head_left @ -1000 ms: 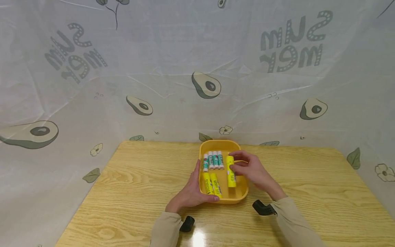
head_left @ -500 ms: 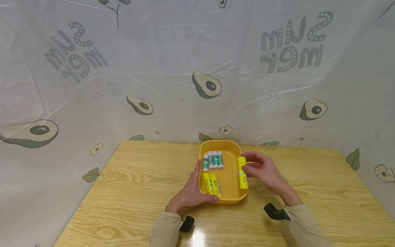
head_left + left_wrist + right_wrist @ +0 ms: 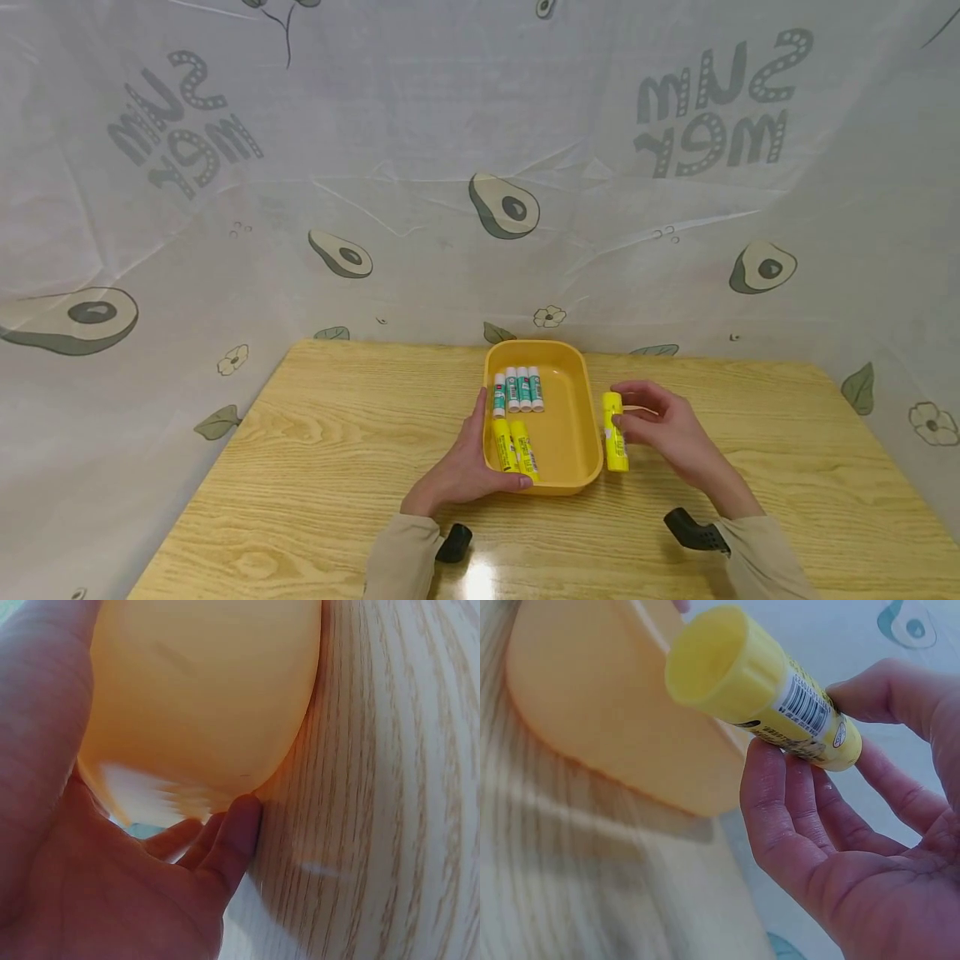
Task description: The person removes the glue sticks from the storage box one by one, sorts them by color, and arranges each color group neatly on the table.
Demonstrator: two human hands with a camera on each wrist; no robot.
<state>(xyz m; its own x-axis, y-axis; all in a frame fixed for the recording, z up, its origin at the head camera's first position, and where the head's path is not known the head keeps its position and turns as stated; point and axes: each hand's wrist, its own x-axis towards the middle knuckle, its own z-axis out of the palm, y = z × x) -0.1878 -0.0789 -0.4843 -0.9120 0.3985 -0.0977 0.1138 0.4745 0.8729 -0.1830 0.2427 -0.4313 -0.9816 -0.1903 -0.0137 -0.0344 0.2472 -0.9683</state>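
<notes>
My left hand holds an orange-yellow plastic tray by its near left corner, thumb at the front rim and fingers along the left side. Between the thumb and fingertips of my right hand, just right of the tray, is a yellow glue stick. Its barcode label and round end face the right wrist camera. Inside the tray, two yellow glue sticks lie at the near left. Several smaller white-and-teal glue sticks lie side by side at the far left.
The tray stands on a wood-grain table, toward its back edge. Behind the table hangs a pale curtain printed with avocados. Black wrist-worn pieces show below the left sleeve and beside the right sleeve.
My right hand has carried the yellow glue stick rightward, from over the tray, across its right rim, to outside it. My left hand and the tray have stayed put.
</notes>
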